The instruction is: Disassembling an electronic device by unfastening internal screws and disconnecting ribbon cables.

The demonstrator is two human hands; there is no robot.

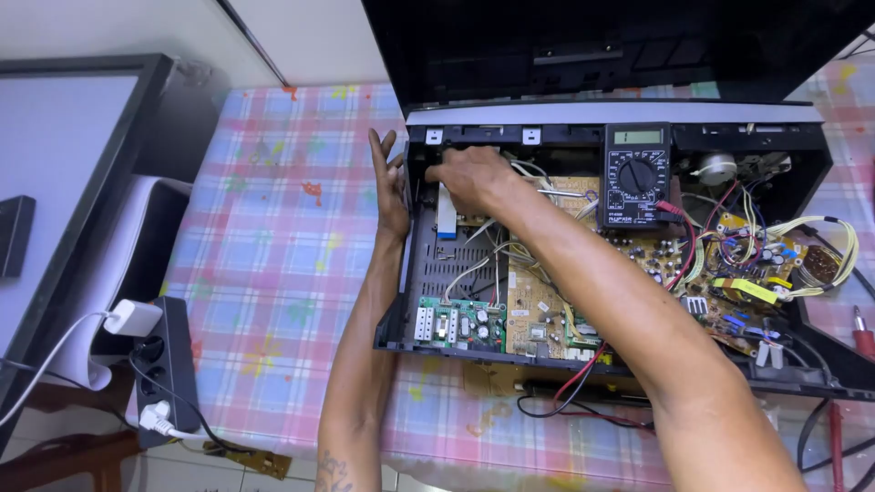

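At the far left a black power strip (167,364) with white plugs pushed into it sits at the edge of the table covered in a pink, blue and white checked cloth (273,264), close enough for leads to reach the work while staying off the working surface. Next comes the left hand (390,187), standing on edge with fingers straight and together, palm pressed flat against the outside of the left wall of the open black electronics chassis (415,273); it grips nothing, and the flat brace looks meant to steady the case, the forearm running straight up from the near table edge. Just beside it, inside the case near the back left corner, the right hand (469,175) is curled knuckles-up with its fingertips tucked down by a white flat ribbon cable (446,211); whether those fingers pinch the cable or something else is hidden, so I cannot tell. Its arm crosses diagonally over the green and tan circuit boards (497,323) from the lower right. Further right a black digital multimeter with a round dial (636,175) leans on the rear of the chassis, display facing the wearer so it reads at a glance, its red lead (679,239) trailing down over the board, beside yellow and white wire bundles (802,246)
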